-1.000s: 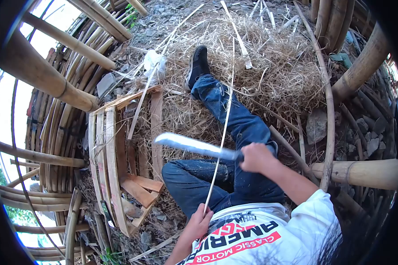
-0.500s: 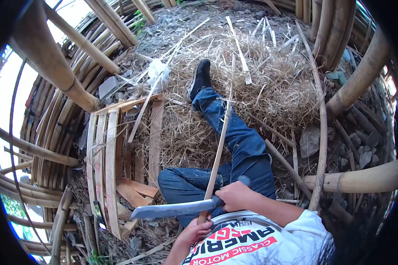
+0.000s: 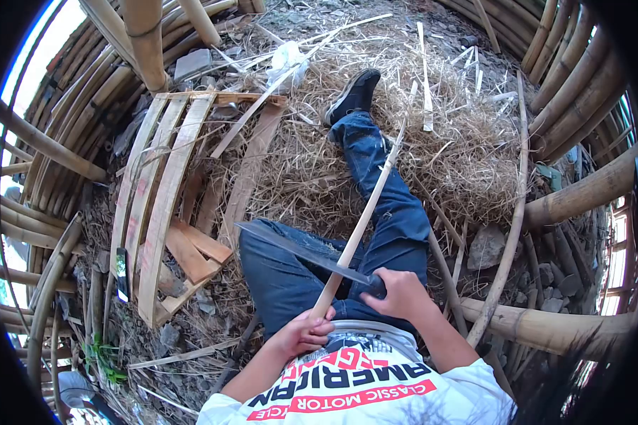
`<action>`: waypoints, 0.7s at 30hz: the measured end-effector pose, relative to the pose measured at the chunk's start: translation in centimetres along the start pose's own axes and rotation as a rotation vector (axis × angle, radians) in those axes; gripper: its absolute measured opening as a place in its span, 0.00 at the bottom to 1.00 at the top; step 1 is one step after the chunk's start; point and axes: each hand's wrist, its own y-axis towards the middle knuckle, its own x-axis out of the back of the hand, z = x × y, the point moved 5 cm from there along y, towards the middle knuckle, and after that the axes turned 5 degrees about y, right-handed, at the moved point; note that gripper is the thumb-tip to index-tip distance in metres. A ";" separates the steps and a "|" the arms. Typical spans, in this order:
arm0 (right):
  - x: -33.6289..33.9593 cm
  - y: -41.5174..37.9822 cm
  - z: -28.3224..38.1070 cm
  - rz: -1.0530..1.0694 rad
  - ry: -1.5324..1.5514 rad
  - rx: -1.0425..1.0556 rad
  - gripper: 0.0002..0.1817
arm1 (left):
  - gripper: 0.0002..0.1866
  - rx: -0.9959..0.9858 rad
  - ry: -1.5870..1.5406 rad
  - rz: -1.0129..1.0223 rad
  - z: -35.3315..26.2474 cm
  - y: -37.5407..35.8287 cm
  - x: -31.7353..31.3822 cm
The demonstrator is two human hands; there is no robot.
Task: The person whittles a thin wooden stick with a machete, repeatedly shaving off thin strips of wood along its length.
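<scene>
A long pale bamboo strip (image 3: 366, 212) runs from my lap up over my outstretched leg. Its lower end is in my left hand (image 3: 306, 333), whose fingers are wrapped round it near my shirt. My right hand (image 3: 397, 292) grips the dark handle of a large machete (image 3: 298, 249). The blade points to the left and lies across the strip a little above my left hand, its flat side dark. Whether the edge touches the strip cannot be made out.
A slatted wooden crate (image 3: 142, 191) stands at the left, a phone (image 3: 122, 275) against it. Dry shavings (image 3: 468, 156) cover the ground ahead. A white plastic bag (image 3: 288, 62) lies beyond the crate. Bamboo poles (image 3: 553, 326) and a rock (image 3: 487, 247) are at the right.
The view has shifted, so the crate appears lower and larger. The machete blade has turned from nearly level to slanting, tip up and left, and now crosses the strip higher above my left hand.
</scene>
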 end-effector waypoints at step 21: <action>0.5 -1.2 -4.1 -0.139 -0.183 -0.117 0.35 | 0.20 -0.006 0.498 -0.306 0.7 2.4 -1.7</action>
